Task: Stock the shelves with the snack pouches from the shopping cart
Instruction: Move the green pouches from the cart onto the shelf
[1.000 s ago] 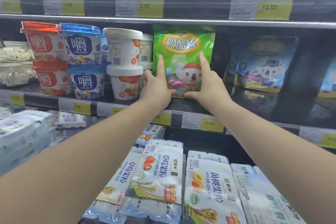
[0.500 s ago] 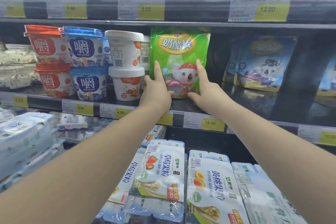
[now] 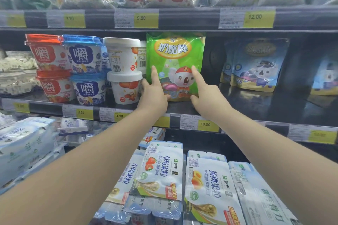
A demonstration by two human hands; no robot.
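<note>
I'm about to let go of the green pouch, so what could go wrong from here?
1. The green pouch stands upright near the front of the shelf, steadied by straight fingers of the left hand and right hand; once released it may tip forward onto the yogurt packs below.
2. The left hand sits close beside the stacked white tubs; drawing it back carelessly could nudge that stack.

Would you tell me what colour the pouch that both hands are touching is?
The pouch is bright green, best seen in the head view.
</note>
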